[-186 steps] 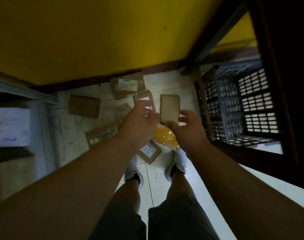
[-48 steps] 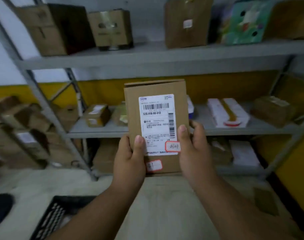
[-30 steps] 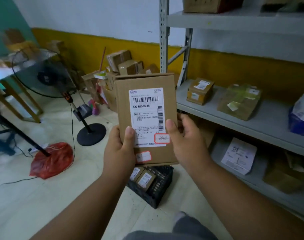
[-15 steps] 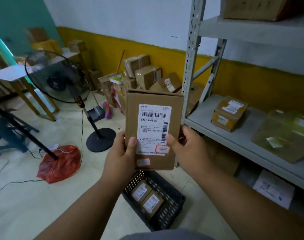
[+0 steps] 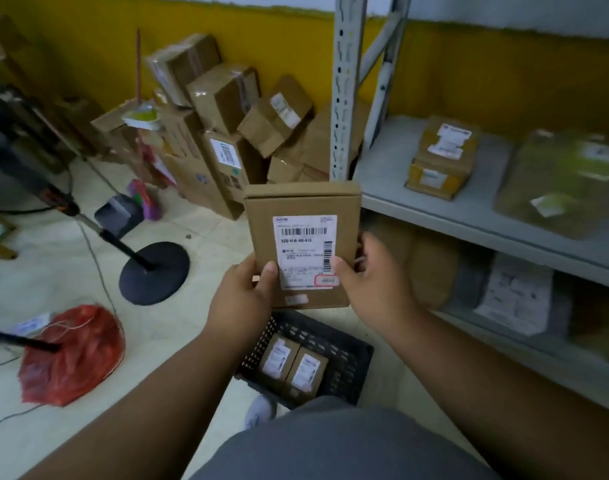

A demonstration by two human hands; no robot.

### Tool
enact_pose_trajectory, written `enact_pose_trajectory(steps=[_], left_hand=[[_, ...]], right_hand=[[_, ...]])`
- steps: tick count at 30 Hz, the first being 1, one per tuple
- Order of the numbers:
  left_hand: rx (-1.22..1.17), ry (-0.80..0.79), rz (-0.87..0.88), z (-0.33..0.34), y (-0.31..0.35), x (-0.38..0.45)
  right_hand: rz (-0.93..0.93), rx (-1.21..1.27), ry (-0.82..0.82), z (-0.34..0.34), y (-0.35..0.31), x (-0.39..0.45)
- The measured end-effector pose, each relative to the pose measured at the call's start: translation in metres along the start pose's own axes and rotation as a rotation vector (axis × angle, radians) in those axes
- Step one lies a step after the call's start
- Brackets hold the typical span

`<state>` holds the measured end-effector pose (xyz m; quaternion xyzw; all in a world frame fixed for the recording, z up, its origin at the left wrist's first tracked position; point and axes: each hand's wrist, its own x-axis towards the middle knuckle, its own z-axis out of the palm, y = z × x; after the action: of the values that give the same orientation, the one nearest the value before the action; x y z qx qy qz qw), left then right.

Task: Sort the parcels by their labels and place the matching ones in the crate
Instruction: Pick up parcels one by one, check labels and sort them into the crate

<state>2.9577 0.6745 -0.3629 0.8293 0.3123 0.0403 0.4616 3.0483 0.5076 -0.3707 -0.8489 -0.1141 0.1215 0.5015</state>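
You hold the parcel upright in both hands, left hand and right hand gripping its lower corners with thumbs on the label, above the black crate on the floor. Check the code against the two boxes already lying in the crate. If it matches, lower it flat beside them rather than dropping it. Their labels are too small to read, and your knee hides the crate's near edge.

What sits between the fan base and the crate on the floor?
Nothing on the floor: the head view shows bare tile between the fan base and the crate; only the left hand crosses above it.
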Motion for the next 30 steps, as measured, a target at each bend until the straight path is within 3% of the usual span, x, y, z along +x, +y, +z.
enact_pose_trajectory(steps=[7,12,15,22,30], left_hand=[[0.003,-0.276,0.154,-0.031,-0.033,0.070],[0.035,-0.478,0.149,-0.021,-0.067,0.099],[0.066,-0.512,0.119,0.000,-0.087,0.111],[0.190,-0.418,-0.070,0.098,-0.182,0.146],[0.416,-0.408,-0.274,0.225,-0.411,0.200]], right_hand=[[0.190,-0.006,0.177,0.067,-0.007,-0.007],[0.348,-0.002,0.277,0.105,0.012,-0.012],[0.424,-0.028,0.312,0.120,0.039,-0.009],[0.677,0.004,0.284,0.205,0.158,0.018],[0.852,0.039,0.142,0.368,0.372,0.045]])
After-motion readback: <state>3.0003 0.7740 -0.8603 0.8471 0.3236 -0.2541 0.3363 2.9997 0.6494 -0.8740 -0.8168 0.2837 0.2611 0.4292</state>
